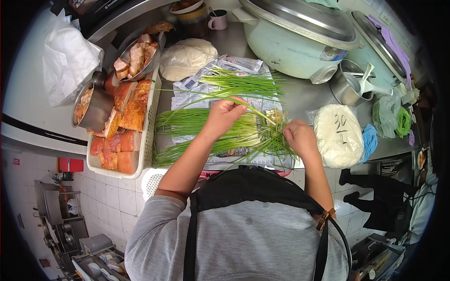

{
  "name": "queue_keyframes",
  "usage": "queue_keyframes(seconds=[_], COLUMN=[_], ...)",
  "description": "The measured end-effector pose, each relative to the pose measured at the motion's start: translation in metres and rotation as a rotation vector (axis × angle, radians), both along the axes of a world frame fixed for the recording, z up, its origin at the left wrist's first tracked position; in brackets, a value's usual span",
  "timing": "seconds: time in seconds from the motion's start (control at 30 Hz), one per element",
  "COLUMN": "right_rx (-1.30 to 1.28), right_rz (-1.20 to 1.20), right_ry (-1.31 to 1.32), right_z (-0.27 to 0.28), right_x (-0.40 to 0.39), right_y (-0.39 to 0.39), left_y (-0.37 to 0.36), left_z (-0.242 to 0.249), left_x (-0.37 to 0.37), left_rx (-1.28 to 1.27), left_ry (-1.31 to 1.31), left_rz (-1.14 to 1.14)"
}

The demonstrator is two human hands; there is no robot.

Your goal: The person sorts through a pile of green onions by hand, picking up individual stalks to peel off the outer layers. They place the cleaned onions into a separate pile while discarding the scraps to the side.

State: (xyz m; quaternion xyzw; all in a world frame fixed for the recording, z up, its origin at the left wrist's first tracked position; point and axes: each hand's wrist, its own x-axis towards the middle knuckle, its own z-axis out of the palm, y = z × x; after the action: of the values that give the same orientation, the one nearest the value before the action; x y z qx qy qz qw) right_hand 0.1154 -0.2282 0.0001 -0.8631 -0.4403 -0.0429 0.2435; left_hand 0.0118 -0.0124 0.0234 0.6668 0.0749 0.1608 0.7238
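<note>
My left hand (226, 117) pinches a thin scallion stalk (255, 111) whose pale end slants right toward my right hand. Its green leaves trail left over the newspaper. My right hand (300, 136) is closed above a tangle of leaf and root trimmings (276, 133); whatever its fingers hold is hidden. Below my left hand lies a wide bunch of scallions (187, 124), white ends to the right. Another scallion bunch (243, 83) rests farther back. Both are spread on newspaper (180, 100) over the steel counter (300, 93).
At left, a white basket (149, 136) holds roasted pork slabs (136, 107) and metal bowls of meat. A large lidded pot (290, 47) stands behind. To the right are a wrapped white bag (338, 136) marked "30" and a metal container (347, 86). Another person (386, 194) stands at far right.
</note>
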Motion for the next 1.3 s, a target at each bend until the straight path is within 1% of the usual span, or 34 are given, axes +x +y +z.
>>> queue_keyframes(seconds=[0.07,0.1,0.2,0.27,0.37,0.47,0.53,0.57,0.63,0.67,0.73,0.77,0.8,0.83,0.9,0.93,1.0,1.07,1.17,1.2,1.27,1.3], right_rx=[0.201,0.303,0.433,0.437,0.424,0.435,0.450,0.467,0.502,0.453,0.347,0.306,0.265,0.224,0.089,0.021,0.107,0.142,0.206,0.336,0.595,0.706], right_rz=[-0.038,-0.058,0.055,0.086,0.098,0.107,0.116,0.100,0.066,0.127,0.242,0.248,0.251,0.254,0.195,0.170,0.138,0.058,-0.108,-0.207,-0.410,-0.484], right_ry=[0.164,0.244,0.399,0.401,0.368,0.377,0.422,0.319,0.114,-0.042,-0.348,-0.374,-0.401,-0.428,-0.328,-0.278,-0.199,-0.168,-0.008,-0.016,-0.028,0.114], right_z=[0.017,0.026,0.044,0.040,0.039,0.032,0.030,0.032,0.041,0.050,0.070,0.068,0.065,0.062,0.051,0.047,0.047,0.045,0.043,0.040,0.032,0.037], right_x=[-0.003,-0.006,-0.022,-0.026,-0.027,-0.027,-0.028,-0.029,-0.032,-0.035,-0.042,-0.042,-0.041,-0.039,-0.024,-0.014,0.002,0.016,0.025,0.031,0.045,0.047], right_y=[0.012,0.018,0.039,0.049,0.056,0.056,0.055,0.055,0.055,0.055,0.056,0.056,0.058,0.060,0.052,0.045,0.026,0.008,-0.012,-0.018,-0.028,-0.032], left_y=[-0.004,-0.007,-0.017,-0.023,-0.023,-0.025,-0.029,-0.030,-0.027,-0.026,-0.028,-0.029,-0.034,-0.029,-0.010,0.000,0.022,0.038,0.054,0.051,0.052,0.053], left_z=[-0.003,-0.002,-0.004,-0.001,-0.005,0.001,-0.006,-0.008,-0.006,-0.006,0.011,0.017,0.008,0.003,0.004,0.006,0.008,0.017,0.018,0.015,0.013,0.011], left_x=[0.001,0.002,0.005,0.005,0.006,0.002,0.006,0.007,0.007,0.007,0.005,0.004,0.003,0.002,-0.002,-0.004,-0.011,-0.017,-0.014,-0.009,0.002,0.009], left_rx=[0.052,0.119,0.067,0.047,-0.027,-0.079,-0.187,-0.239,-0.269,-0.283,0.028,0.187,0.338,0.378,0.458,0.441,0.400,0.338,0.445,0.529,0.623,0.669], left_ry=[0.010,-0.008,-0.010,-0.036,0.002,0.065,0.089,0.100,0.189,0.234,0.437,0.537,0.157,0.167,0.178,0.176,0.182,0.279,0.268,0.213,0.238,0.251], left_rz=[-0.033,-0.033,-0.063,-0.089,-0.070,-0.115,-0.038,0.002,-0.087,-0.132,-0.295,-0.376,-0.255,-0.289,-0.351,-0.342,-0.320,-0.247,-0.251,-0.259,-0.183,-0.143])
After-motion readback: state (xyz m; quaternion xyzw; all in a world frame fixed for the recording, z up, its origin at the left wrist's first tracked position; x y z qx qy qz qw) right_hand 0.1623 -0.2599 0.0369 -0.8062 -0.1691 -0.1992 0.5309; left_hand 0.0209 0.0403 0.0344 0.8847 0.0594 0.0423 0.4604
